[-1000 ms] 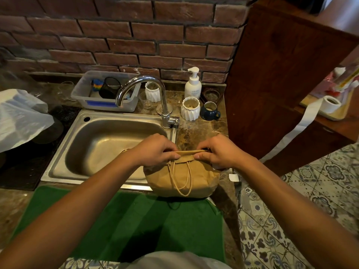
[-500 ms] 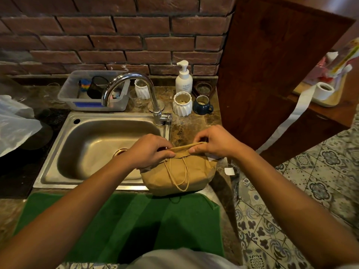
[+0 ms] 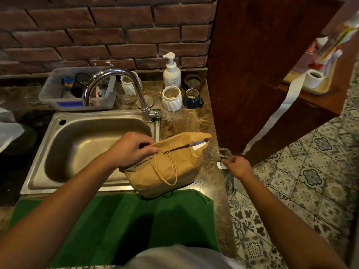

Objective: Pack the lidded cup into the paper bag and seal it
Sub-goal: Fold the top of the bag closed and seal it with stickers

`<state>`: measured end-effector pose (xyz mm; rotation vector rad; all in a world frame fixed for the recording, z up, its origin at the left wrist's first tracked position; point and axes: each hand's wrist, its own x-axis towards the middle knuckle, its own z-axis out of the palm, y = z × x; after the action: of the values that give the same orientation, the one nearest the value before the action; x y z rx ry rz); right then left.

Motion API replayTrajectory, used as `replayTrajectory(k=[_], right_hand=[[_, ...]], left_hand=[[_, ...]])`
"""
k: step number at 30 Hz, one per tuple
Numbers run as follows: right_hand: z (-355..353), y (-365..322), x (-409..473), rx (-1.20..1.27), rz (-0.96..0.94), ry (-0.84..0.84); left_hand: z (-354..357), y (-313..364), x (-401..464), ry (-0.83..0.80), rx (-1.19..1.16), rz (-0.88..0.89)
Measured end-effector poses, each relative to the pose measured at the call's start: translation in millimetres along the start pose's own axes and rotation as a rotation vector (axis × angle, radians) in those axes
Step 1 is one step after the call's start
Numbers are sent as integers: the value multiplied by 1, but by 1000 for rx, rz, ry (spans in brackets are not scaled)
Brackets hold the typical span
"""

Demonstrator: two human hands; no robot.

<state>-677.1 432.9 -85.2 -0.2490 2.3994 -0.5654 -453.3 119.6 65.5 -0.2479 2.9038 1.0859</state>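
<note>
While left grip pinches paper bag, right grip pinches tape, sink beside.

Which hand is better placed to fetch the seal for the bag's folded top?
Probably the right hand: it is off the paper bag, at the counter edge pinching a small white tab. The left hand grips the fold.

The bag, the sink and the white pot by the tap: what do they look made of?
The bag, gripped at its folded top by the left hand, looks like matte brown kraft paper: it creases and crumples, with twisted cord handles. The sink seems brushed stainless steel, grey with soft reflections. The white pot looks like glazed ceramic, ribbed and slightly shiny, though plastic cannot be ruled out.
</note>
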Motion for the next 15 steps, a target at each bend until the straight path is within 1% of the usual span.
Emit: replayTrajectory(k=[5,9,13,15], right_hand=[[1,9,6,-22,-13,-9],[3,6,11,-92,-27,10],[-4,-9,2,-207,-96,119],[-16,-22,-9,-175,-146,180]], left_hand=[[0,-1,0,-8,0,-18],[-2,0,-2,-20,4,-23],[-3,1,-2,-28,18,-46],[-3,0,-1,-35,17,-59]])
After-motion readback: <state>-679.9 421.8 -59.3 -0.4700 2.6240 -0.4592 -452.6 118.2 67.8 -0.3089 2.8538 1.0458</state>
